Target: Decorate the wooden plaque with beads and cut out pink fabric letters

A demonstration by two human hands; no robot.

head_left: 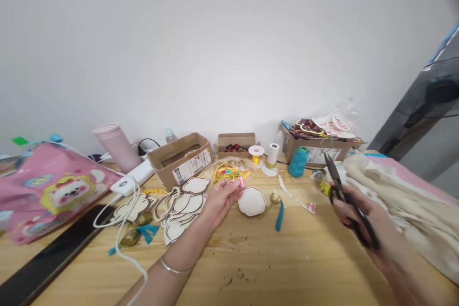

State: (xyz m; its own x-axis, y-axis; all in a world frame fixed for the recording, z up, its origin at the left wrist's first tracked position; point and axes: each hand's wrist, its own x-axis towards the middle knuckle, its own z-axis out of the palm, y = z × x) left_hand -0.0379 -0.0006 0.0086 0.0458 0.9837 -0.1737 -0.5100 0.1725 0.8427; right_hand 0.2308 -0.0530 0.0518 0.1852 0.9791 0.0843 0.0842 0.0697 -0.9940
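My left hand [223, 201] is closed in a pinch on a small red-and-white patterned piece [241, 181], too small to make out further. Just below its fingertips a cream scalloped plaque [251, 202] lies on the wooden table. At the right, my right hand [373, 222] grips black scissors [346, 201], blades raised and pointing up and away. Between the hands lie a brass bell [275, 198] with a teal tassel [279, 217] and a cut scrap [310, 207] with pink print. A heap of similar plaques [184, 210] spreads left of my left hand.
Behind stand an open cardboard box [184, 162], a fuller box [315, 150], a teal thread cone [299, 161], a white spool [273, 154] and tangled yellow cords [227, 171]. A white cable [124, 229] crosses the left side; cream fabric [412, 201] is piled at right.
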